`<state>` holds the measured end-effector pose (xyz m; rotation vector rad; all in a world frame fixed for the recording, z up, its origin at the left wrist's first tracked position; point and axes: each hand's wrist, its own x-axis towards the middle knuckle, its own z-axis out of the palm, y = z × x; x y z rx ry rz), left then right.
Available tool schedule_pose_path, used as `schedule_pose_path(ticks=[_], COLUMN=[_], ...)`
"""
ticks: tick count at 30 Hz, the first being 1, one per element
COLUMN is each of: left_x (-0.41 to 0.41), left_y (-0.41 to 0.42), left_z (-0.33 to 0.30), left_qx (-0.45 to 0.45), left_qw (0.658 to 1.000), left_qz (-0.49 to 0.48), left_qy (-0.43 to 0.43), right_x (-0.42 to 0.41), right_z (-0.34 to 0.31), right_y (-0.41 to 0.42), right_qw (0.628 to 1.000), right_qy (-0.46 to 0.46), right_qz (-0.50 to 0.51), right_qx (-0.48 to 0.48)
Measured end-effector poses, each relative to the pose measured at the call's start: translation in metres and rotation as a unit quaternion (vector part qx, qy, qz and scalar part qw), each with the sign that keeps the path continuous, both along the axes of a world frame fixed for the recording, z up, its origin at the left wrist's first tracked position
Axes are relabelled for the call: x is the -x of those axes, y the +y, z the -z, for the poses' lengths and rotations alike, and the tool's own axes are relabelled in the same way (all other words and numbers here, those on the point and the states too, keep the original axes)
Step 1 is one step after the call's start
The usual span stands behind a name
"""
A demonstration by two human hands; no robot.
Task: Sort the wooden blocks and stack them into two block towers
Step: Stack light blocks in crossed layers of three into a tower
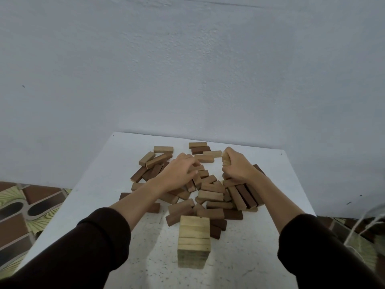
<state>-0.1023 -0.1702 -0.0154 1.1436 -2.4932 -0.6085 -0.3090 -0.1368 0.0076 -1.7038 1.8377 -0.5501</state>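
Note:
A heap of wooden blocks (210, 195), light, mid-brown and dark, lies scattered across the middle of the white table (108, 184). Near the front stands a short tower of pale blocks (194, 241), several layers high. My right hand (236, 166) is closed around pale blocks (226, 158) whose ends stick out above the fist, at the far right of the heap. My left hand (179, 172) reaches into the heap's centre with fingers curled down onto a block; whether it grips one is hidden by the fingers.
A pale wall (187, 69) rises straight behind the table. Patterned floor tiles (25, 209) show on the left and right. A clear plastic thing with white string (366, 228) sits at the right edge. Bare tabletop lies either side of the tower.

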Motion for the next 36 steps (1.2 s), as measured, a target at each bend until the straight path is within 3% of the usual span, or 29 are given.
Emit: schedule_pose_path(ticks=[4,11,22,28,32,36], left_x=[-0.007,-0.017,-0.018,-0.021,-0.018,-0.009], left_y=[0.002,0.002,0.005,0.01,0.021,0.034], left_z=[0.001,0.002,0.004,-0.009,-0.032,-0.055], left_qx=[-0.007,-0.018,-0.042,-0.08,-0.142,-0.226], left_qw=[1.0,1.0,0.999,0.995,0.98,0.953], left_qz=[-0.009,-0.021,-0.023,-0.038,-0.061,-0.04], left_qy=[0.005,-0.01,-0.01,0.034,0.122,0.196], right_x=[-0.004,-0.002,-0.026,-0.02,-0.023,-0.042], right_z=[0.008,0.001,-0.003,-0.005,-0.028,-0.06], right_y=[-0.003,0.002,0.016,0.017,0.013,0.019], right_qw=[0.981,0.958,0.932,0.964,0.991,0.968], right_qy=[0.169,0.213,0.334,0.229,0.023,-0.2], right_qz=[-0.037,-0.029,-0.029,0.045,0.085,0.078], right_qx=[-0.088,-0.188,-0.138,-0.127,-0.099,-0.126])
